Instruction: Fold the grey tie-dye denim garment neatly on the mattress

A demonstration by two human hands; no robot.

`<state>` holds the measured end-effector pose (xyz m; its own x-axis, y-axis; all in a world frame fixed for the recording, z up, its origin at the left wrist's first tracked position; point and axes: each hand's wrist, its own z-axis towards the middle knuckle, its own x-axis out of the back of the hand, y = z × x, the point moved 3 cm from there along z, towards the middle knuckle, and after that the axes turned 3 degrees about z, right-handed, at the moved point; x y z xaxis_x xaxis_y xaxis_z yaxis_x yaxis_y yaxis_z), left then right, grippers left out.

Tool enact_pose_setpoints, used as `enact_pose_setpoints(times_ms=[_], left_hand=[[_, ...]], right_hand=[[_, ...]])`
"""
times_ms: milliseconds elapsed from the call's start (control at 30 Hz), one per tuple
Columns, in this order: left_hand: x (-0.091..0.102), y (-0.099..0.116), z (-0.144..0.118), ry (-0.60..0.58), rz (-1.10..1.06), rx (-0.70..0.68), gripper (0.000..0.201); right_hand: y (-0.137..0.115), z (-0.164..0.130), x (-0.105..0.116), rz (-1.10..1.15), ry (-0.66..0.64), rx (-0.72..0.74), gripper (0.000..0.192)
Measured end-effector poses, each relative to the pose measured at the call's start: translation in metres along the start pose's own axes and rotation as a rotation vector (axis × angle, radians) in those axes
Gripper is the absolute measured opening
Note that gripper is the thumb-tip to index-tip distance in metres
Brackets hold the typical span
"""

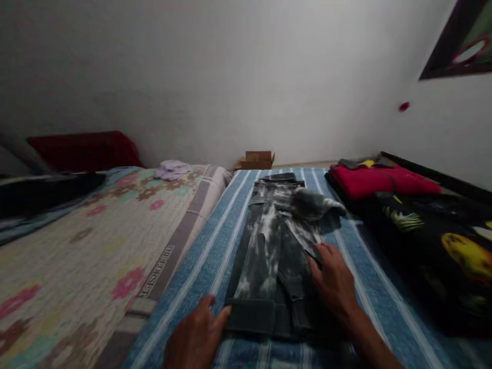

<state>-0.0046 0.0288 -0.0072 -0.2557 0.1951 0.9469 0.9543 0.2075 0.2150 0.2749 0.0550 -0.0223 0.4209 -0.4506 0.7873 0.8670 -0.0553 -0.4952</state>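
A dark grey garment with white bleached patches, which looks like a jacket (265, 256), lies lengthwise on a blue striped bedcover (203, 256). One sleeve is folded over at its far right, and a wide dark band runs along its near end. My left hand (196, 333) is by the near left corner, thumb and forefinger apart, the thumb tip against the band's edge. On the right side of the jacket, my right hand (332, 279) has its fingers curled onto the cloth at a fold. Its fingertips are partly hidden.
To the left is a bed with a flowered blanket (154, 230), a lilac cloth (172, 169) and a dark cloth (57, 192). Folded red clothing (384, 180) and black printed clothes (426, 256) lie to the right. A cardboard box (257, 160) stands by the wall.
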Motion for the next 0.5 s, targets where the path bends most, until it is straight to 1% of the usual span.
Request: enact_pose_setpoints(times_ms=[67,133,200,233,300,367,433,500], left_hand=[[0.01,0.015,0.001,0.146,-0.016,-0.111,0.038],[0.014,0.037,0.006,0.249,-0.028,-0.254,0.037],[0.011,0.068,0.015,0.321,-0.033,-0.443,0.037],[0.007,0.086,0.019,0.327,-0.032,-0.53,0.037],[-0.005,0.122,0.028,0.291,-0.031,-0.681,0.037],[-0.018,0.151,0.034,0.212,-0.046,-0.802,0.038],[-0.03,0.169,0.037,0.099,-0.065,-0.865,0.041],[-0.041,0.174,0.04,-0.021,-0.093,-0.843,0.044]], right_hand=[[0.024,-0.004,0.004,-0.004,0.008,-0.1,0.036],[0.038,-0.009,0.005,-0.002,0.002,-0.156,0.038],[0.04,-0.016,0.002,0.019,-0.028,-0.164,0.038],[0.037,-0.019,-0.001,0.019,-0.039,-0.152,0.037],[0.027,-0.023,-0.006,-0.014,-0.027,-0.122,0.035],[0.019,-0.024,-0.008,-0.063,0.012,-0.098,0.031],[0.013,-0.023,-0.007,-0.081,0.05,-0.08,0.026],[0.008,-0.02,-0.005,-0.05,0.082,-0.063,0.025]])
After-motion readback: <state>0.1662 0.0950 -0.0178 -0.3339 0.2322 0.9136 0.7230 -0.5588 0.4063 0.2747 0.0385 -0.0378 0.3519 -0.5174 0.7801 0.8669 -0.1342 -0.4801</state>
